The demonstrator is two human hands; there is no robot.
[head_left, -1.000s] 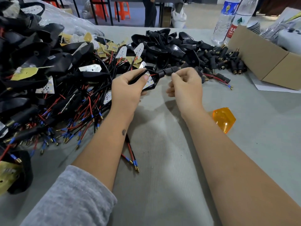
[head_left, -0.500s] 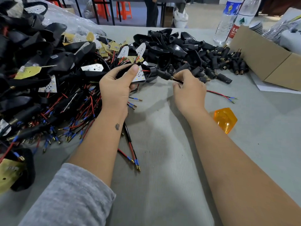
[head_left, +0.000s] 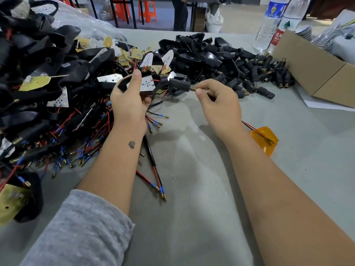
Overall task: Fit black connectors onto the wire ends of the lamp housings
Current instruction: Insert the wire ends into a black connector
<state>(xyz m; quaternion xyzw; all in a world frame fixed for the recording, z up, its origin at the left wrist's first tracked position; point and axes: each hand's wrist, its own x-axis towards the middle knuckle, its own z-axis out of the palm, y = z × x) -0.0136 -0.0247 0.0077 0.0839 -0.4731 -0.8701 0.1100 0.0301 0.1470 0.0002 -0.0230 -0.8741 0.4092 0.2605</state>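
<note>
Since half a second ago the right hand (head_left: 219, 104) has lifted off the desk (head_left: 192, 208) and drawn closer to the left, and the red and black wire pair that lay stretched out past it now trails from under its wrist toward the orange translucent plastic lens (head_left: 266, 140); the left hand (head_left: 130, 101) has kept its place at the edge of the heap. Its fingers are curled round a black plastic lamp housing with a white dotted LED board (head_left: 147, 84), thumb laid along the top, the housing held just above the grey cloth-covered desk; a black cylindrical connector with a brass threaded stem (head_left: 181, 85) sits against the housing's right end, and the right fingers (head_left: 199, 92) pinch the tip of that brass stem between thumb and forefinger, the other fingers curled in loosely. To the left lies a tangled heap of wired lamp housings (head_left: 50, 83) with red and black leads ending in blue sleeves; behind the hands sits a pile of bare black housings and loose connectors (head_left: 226, 60). A brown cardboard box (head_left: 315, 73) stands at the right, with two clear plastic water bottles (head_left: 272, 22) just behind it; a grey sleeve (head_left: 76, 231) covers the left forearm.
</note>
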